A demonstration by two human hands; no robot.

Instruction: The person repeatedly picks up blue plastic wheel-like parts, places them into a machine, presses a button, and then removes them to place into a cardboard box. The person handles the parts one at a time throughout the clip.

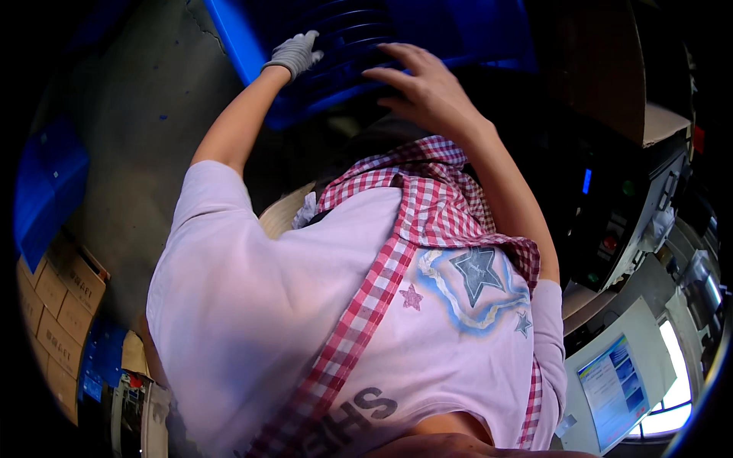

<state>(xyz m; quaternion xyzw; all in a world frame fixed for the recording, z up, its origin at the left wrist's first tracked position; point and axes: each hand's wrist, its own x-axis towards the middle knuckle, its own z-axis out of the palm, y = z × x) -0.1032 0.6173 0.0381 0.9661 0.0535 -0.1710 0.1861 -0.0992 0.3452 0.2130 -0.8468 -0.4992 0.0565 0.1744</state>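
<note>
A blue plastic bin [240, 46] fills the top of the view. Inside it lie dark, curved, ribbed pieces [347, 34] in a row; shadow hides their exact kind. My left hand [294, 56], in a grey-white knit glove, reaches over the bin's left side beside these pieces. Its fingers look apart, and no held object shows; whether they touch a piece is unclear. My right hand [431, 88] is bare and sits over the bin's near right part, palm down. Its fingers are spread, with nothing in them.
A dark machine [611, 221] with buttons and a small blue display stands at right, below a cardboard box [660, 122]. A lit screen [615, 393] is at lower right. Stacked cartons [61, 313] and another blue bin [50, 183] stand at left on the grey floor [145, 122].
</note>
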